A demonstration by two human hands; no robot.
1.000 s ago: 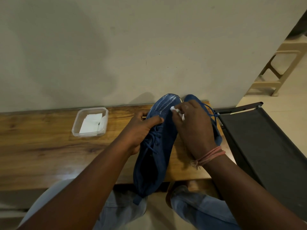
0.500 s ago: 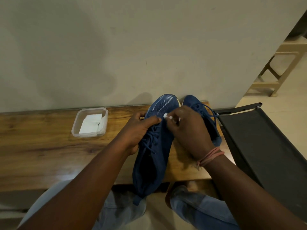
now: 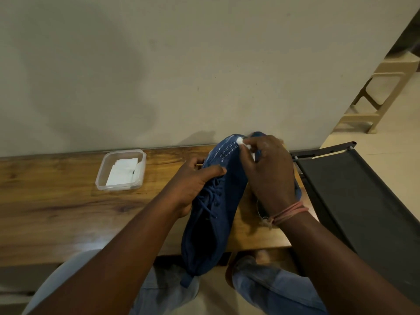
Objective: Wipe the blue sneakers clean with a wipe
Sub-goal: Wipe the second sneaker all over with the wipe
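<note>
A blue knit sneaker (image 3: 218, 208) lies lengthwise on the wooden bench (image 3: 56, 208), toe toward the wall and heel hanging over the front edge. My left hand (image 3: 193, 180) grips its left side at the laces, thumb across the top. My right hand (image 3: 268, 171) pinches a small white wipe (image 3: 243, 142) and presses it on the toe near the white stripes. The second blue sneaker (image 3: 258, 134) sits behind my right hand, mostly hidden.
A clear plastic tub (image 3: 121, 170) holding white wipes stands on the bench to the left. A black fabric-topped stand (image 3: 354, 189) adjoins the bench on the right. The wall runs right behind the bench. A beige plastic stool (image 3: 381, 94) is far right.
My right hand slid the wipe back along the sneaker toward the laces, then forward to the toe tip. The left hand kept its grip.
</note>
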